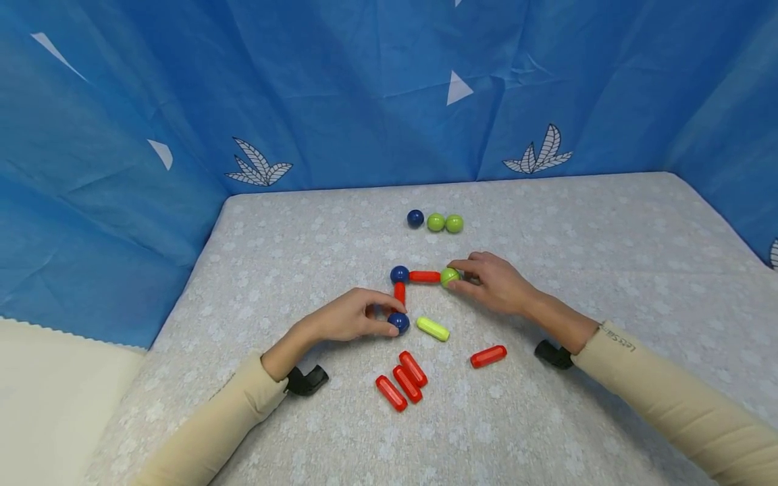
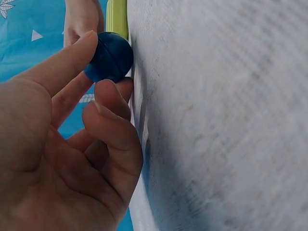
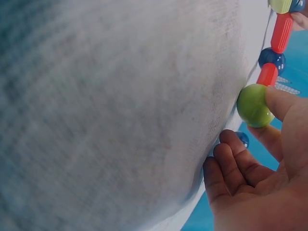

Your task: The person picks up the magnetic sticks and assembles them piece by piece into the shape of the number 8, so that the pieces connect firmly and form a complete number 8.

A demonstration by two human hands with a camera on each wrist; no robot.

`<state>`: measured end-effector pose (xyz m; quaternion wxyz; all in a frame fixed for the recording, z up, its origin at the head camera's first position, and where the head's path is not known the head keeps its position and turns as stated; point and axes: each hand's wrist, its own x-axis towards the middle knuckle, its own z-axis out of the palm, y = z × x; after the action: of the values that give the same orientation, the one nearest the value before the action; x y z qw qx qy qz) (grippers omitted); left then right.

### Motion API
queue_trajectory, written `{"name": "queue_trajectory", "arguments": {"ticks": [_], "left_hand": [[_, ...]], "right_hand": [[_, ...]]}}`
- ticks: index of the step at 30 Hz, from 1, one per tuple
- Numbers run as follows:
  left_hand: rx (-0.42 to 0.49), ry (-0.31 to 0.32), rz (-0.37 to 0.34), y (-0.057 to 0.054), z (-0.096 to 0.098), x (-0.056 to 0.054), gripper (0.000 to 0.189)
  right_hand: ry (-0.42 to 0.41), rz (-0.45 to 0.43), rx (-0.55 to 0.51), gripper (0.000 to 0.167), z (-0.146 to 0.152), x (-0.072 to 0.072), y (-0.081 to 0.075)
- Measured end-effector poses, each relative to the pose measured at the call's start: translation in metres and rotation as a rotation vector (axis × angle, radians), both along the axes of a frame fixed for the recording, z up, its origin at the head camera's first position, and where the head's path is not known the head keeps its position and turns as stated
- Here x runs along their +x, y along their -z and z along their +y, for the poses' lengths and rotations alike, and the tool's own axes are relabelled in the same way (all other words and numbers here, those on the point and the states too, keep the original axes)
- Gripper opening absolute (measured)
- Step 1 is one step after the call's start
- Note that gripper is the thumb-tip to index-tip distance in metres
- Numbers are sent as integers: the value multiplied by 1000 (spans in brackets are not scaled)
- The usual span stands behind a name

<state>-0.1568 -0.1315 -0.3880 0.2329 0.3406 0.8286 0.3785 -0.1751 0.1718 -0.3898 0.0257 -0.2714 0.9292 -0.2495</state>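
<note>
Two red rods and three balls form an L on the table. A dark blue ball (image 1: pixel 399 274) sits at its corner, joined by one red rod (image 1: pixel 425 277) to a green ball (image 1: pixel 450 277) on the right. The other red rod (image 1: pixel 399 294) runs down to a nearer blue ball (image 1: pixel 398 322). My left hand (image 1: pixel 351 314) pinches that nearer ball (image 2: pixel 113 58) between thumb and fingers. With thumb and forefinger my right hand (image 1: pixel 494 282) pinches the green ball (image 3: pixel 254 106), its other fingers spread near the cloth. A loose yellow-green rod (image 1: pixel 433 329) lies beside the left fingertips.
Behind the L stand a blue ball (image 1: pixel 415 218) and two green balls (image 1: pixel 445 223) in a row. Three red rods (image 1: pixel 401 381) lie together in front, and a single red rod (image 1: pixel 488 356) is at the right. A blue curtain (image 1: pixel 377 94) hangs along the table's back edge.
</note>
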Motion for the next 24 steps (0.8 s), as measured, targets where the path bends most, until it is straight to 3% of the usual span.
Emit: {"name": "queue_trajectory", "arguments": {"ticks": [10,15,24], "left_hand": [[1,-1,7,0,0,1,34],[-1,-4,15,0,-1,1,33],[7,-20,7,1,0,4,34]], "right_hand": [[32,4,-5,41,-2,7,-5],[57,26,-33,40,-7,25,-11],[-55,-6,0,33,-22,59,-13]]}}
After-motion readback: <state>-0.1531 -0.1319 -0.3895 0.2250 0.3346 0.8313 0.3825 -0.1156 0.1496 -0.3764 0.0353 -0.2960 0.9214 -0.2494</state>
